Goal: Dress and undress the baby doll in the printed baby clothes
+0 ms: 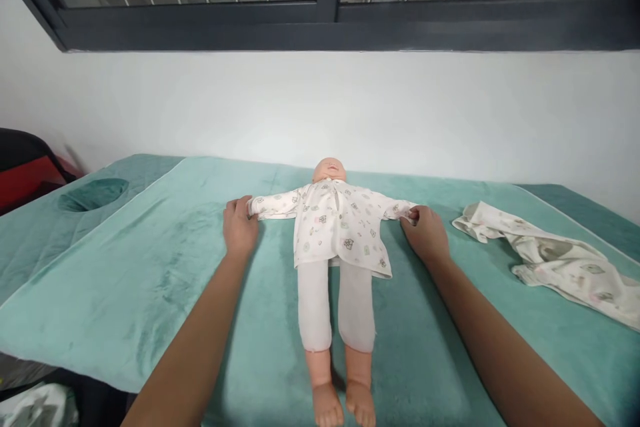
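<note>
On the green bed cover lies a baby doll (330,169) on its back, head toward the wall and bare feet toward me. It wears a white printed shirt (340,227), with both sleeves stretched out sideways. White fabric covers its legs down to the shins. My left hand (240,227) pinches the end of the sleeve on the left. At the other sleeve's end, my right hand (426,233) has its fingers closed on the cuff. The doll's own hands are hidden in or behind the cuffs and my fingers.
A crumpled white printed garment (565,257) lies on the bed at the right. The green cover (150,267) spans the bed, with a round hole (94,195) at far left. A red and black object (27,170) stands there. Behind are a white wall and a barred window (327,13).
</note>
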Available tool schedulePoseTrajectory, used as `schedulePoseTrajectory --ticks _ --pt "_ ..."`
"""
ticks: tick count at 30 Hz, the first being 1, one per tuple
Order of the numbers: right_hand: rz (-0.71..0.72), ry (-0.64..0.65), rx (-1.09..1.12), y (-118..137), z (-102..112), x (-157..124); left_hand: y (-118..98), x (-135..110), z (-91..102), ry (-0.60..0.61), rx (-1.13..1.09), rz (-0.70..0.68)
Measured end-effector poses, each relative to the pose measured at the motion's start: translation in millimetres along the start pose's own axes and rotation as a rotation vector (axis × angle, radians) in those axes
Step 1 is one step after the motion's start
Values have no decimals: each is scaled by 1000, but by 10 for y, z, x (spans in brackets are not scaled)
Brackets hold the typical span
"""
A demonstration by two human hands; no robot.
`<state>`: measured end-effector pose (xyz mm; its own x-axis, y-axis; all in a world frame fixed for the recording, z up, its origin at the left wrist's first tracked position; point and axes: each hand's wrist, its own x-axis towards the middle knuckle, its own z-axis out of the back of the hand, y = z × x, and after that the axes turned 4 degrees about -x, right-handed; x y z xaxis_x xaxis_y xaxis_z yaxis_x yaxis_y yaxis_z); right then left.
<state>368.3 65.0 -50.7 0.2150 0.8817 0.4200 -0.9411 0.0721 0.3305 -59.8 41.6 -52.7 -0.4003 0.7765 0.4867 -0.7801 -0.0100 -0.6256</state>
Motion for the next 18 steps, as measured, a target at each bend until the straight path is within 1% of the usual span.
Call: schedulePoseTrajectory --ticks 2,4,9,13,18 --pt "2 -3 2 -4 -1 -2 -22 -30 18 -27 7 98" --pt "-4 0 -1 -9 -4 1 -49 -65 43 -18 1 183" --pt "7 -5 -14 -28 -23 15 -131 -141 125 35 10 305" --pt "15 -8 -10 -45 -42 22 -186 -186 196 75 -24 345" --pt "12 -13 8 -55 -55 28 -224 -241 242 84 -37 365"
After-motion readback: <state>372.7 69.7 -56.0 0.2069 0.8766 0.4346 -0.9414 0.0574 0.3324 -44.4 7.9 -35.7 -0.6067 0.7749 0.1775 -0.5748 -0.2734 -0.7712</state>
